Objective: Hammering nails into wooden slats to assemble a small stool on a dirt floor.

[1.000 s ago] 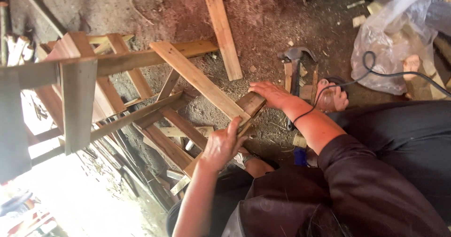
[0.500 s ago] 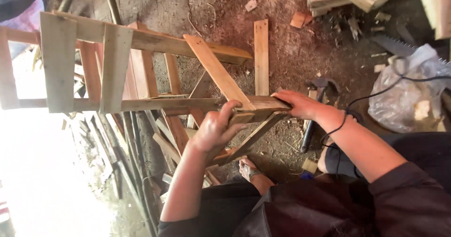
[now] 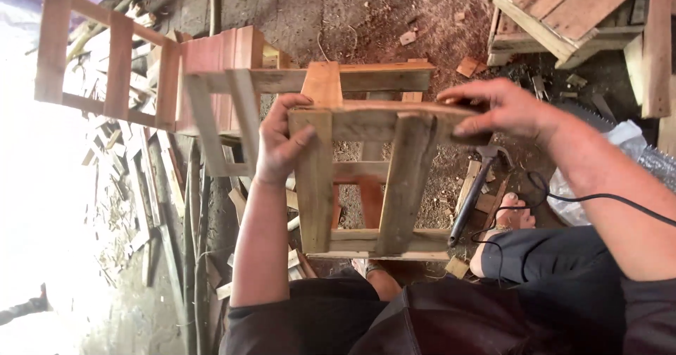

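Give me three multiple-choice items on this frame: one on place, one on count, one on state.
1. Where does the hammer lie?
A. on the dirt floor by the bare foot
B. on top of the wooden frame
C. in the left hand

2. How many hands are on the wooden frame?
A. none
B. one
C. two

3. How does the left hand hold the frame?
A. flat and clear of it
B. fingers curled round a slat
C. pinching a nail

Key:
1 A, the hammer lies on the ground beside the foot.
2 C, left hand and right hand both touch the wooden frame.
3 B, its fingers wrap the slat's top edge.
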